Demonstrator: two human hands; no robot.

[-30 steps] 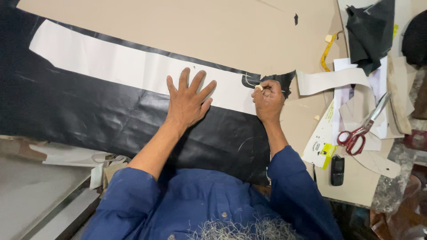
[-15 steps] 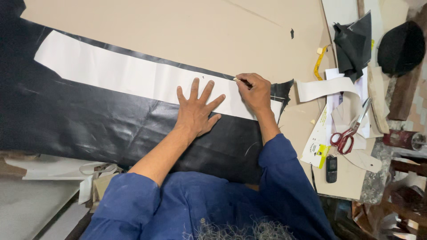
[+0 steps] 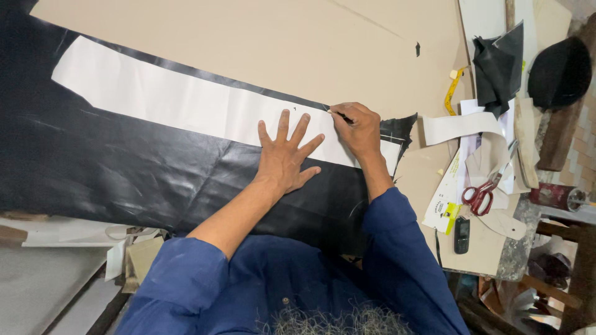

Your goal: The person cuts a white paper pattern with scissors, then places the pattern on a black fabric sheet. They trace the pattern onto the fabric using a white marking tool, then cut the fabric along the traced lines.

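The left hand (image 3: pixel 287 158) lies flat with fingers spread, released and gripping nothing, pressing down on a long white paper pattern strip (image 3: pixel 167 102) where its lower edge meets the large black leather sheet (image 3: pixel 112 167). The white strip runs from about ten o'clock to three o'clock across the black sheet, which covers the left and centre of the tan cardboard-covered table (image 3: pixel 279 43).

The right hand (image 3: pixel 359 128) sits just beside the left, at its two o'clock, clenched around a thin dark marking tool (image 3: pixel 340 115) whose tip touches the upper edge of the white strip. Both forearms come out of rolled blue sleeves (image 3: pixel 391 248) at six o'clock.

At three o'clock of the right hand, well apart, a pair of red-handled scissors (image 3: pixel 479 197) rests on loose white paper pieces (image 3: pixel 462 127). Just below the scissors, at about five o'clock from them, lies a small black mobile phone (image 3: pixel 461 234). At one o'clock of the right hand a folded scrap of black leather (image 3: pixel 500 65) sits on the table, with a yellow tape measure (image 3: pixel 453 90) just beside it on its left. A dark rounded cap (image 3: pixel 559 71) lies near the right edge.
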